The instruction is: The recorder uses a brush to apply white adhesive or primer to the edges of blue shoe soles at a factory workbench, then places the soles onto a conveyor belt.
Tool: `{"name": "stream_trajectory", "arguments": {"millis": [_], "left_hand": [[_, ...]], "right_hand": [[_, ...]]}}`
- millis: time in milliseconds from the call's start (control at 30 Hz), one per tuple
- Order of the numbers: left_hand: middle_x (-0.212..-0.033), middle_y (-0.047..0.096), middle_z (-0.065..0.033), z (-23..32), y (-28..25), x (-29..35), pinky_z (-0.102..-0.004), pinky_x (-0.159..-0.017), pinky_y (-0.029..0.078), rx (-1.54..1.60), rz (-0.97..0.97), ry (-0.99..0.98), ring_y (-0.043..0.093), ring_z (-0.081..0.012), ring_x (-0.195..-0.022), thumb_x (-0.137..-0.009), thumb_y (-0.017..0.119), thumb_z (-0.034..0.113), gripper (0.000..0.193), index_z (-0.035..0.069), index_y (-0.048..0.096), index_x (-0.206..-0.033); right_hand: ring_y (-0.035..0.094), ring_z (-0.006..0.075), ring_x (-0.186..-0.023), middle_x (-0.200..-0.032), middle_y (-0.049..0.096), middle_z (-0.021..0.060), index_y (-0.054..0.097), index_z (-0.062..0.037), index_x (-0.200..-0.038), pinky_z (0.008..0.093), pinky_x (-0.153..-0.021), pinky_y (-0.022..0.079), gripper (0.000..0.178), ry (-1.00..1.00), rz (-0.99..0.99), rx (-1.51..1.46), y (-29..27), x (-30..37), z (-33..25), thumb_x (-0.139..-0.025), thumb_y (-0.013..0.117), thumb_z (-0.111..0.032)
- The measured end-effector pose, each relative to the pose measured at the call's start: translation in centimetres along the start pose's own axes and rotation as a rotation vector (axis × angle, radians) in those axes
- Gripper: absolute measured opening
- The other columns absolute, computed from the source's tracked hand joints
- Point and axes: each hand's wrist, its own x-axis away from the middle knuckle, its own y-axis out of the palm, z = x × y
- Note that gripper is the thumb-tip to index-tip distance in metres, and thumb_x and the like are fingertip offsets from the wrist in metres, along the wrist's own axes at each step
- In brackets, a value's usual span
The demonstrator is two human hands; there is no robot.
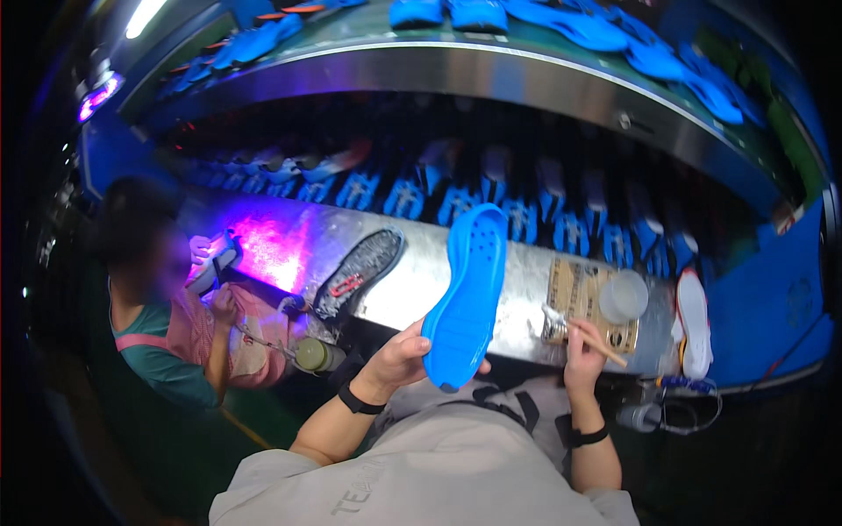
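Note:
My left hand (405, 355) grips a bright blue shoe sole (469, 289) by its lower end, thumb along the edge, with the hollow inner side facing me. Small holes show near its upper end. My right hand (582, 358) is closed around the wooden handle of a brush (599, 341). Its pale bristle end points left, over the edge of a brown cardboard piece (574, 289). On that cardboard stands a translucent plastic cup (624, 296), just beyond the right hand.
A dark sole (360, 272) lies on the metal bench (526, 337). A white shoe (694, 324) sits at the right end. Behind runs a row of blue soles (403, 200) and uppers; an upper shelf (438, 66) holds more. A co-worker (175, 324) handles a shoe at left under purple light.

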Motion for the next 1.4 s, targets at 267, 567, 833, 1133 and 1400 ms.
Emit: {"name": "stream_trajectory", "arguments": {"millis": [267, 567, 833, 1133, 1400], "left_hand": [[-0.125, 0.059, -0.0289, 20.7, 4.9, -9.9, -0.0431, -0.080, 0.060, -0.455, -0.402, 0.393, 0.070, -0.0390, -0.098, -0.093, 0.052, 0.064, 0.089, -0.009, 0.041, -0.142], [-0.130, 0.060, -0.0281, 36.8, -1.7, -18.2, -0.0399, -0.082, 0.061, -0.797, 0.552, 0.953, 0.070, -0.0371, -0.104, -0.101, 0.060, 0.023, 0.060, -0.007, 0.036, -0.148], [-0.102, 0.062, -0.0284, 53.0, -13.8, -8.3, -0.0399, -0.055, 0.058, -0.673, 1.160, 0.759, 0.069, -0.0370, -0.079, -0.094, 0.063, 0.012, 0.071, -0.002, 0.021, -0.150], [-0.088, 0.073, -0.0200, 46.1, -9.0, -7.7, -0.0304, -0.061, 0.064, -1.297, 1.303, 0.881, 0.077, -0.0249, -0.082, -0.096, 0.064, 0.023, 0.033, -0.010, 0.066, -0.103], [-0.072, 0.068, -0.0107, 35.2, -3.9, 0.4, -0.0420, -0.063, 0.052, -2.151, 1.836, 1.522, 0.066, -0.0294, -0.064, -0.084, 0.081, 0.032, 0.030, 0.006, 0.066, -0.078]], "right_hand": [[0.060, 0.0181, -0.100, -0.106, 0.064, 0.0092, 0.065, 0.0031, -0.110, 0.0304, -0.092, 0.048, 0.016, 0.068, -0.007, -0.095, -0.3, 0.0, 4.2, -0.097, 0.058, -0.004], [0.062, 0.0219, -0.095, -0.100, 0.065, 0.0122, 0.067, 0.0034, -0.103, 0.0326, -0.088, 0.050, 0.015, 0.045, 0.081, -0.047, 0.3, 0.0, 5.3, -0.092, 0.061, -0.002], [0.064, 0.0236, -0.087, -0.093, 0.067, 0.0130, 0.070, 0.0029, -0.100, 0.0327, -0.081, 0.051, 0.013, -0.051, 0.028, 0.036, 0.4, 0.0, 3.4, -0.089, 0.063, -0.002], [0.065, 0.0238, -0.086, -0.093, 0.067, 0.0133, 0.069, 0.0033, -0.099, 0.0324, -0.079, 0.051, 0.011, -0.021, 0.027, 0.022, 0.0, 0.3, 3.9, -0.091, 0.063, -0.002], [0.063, 0.0131, -0.092, -0.103, 0.070, 0.0076, 0.067, 0.0022, -0.112, 0.0286, -0.082, 0.051, 0.020, -0.016, 0.065, 0.055, -3.0, -3.9, 0.1, -0.094, 0.066, -0.007]]}}
